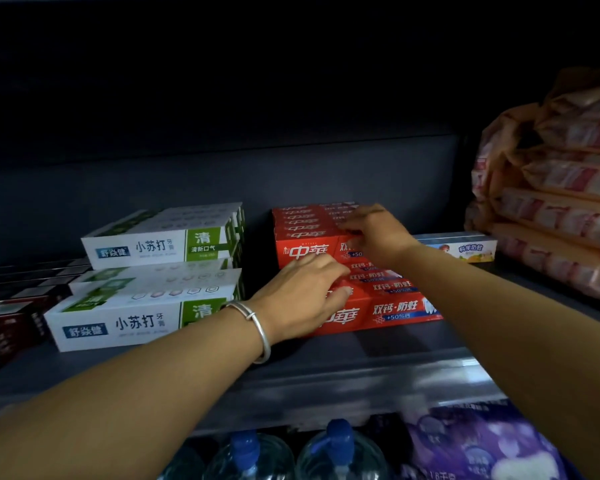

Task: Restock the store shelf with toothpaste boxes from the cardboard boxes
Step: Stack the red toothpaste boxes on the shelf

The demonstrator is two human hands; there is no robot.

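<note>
— Two hands are reaching onto the dark grey metal shelf point(378, 344) in the head view; what are they doing?

— The left hand point(302, 289), with a silver bangle point(257, 327) sitting on its wrist, is lying palm down on the lower row of red cardboard toothpaste boxes point(392, 306), fingers fairly straight and pressing, thumb along the front box. The right hand point(374, 233) is resting on the upper red row behind, its fingertips bending over the front edge; whether it is pinching a box is hard to tell.

— And around them?

— White-and-green toothpaste boxes point(146, 282) are standing stacked just left, dark maroon boxes point(11, 320) are being cut off at the left edge, and a pale toothpaste box with a fruit picture point(465, 249) is peeking from behind the right forearm. Orange plastic-wrapped packs point(565, 202) are piling up at right, blurred. Below, blue-capped clear bottles point(291, 452) and a purple packet point(482, 445) are showing only partly.
</note>
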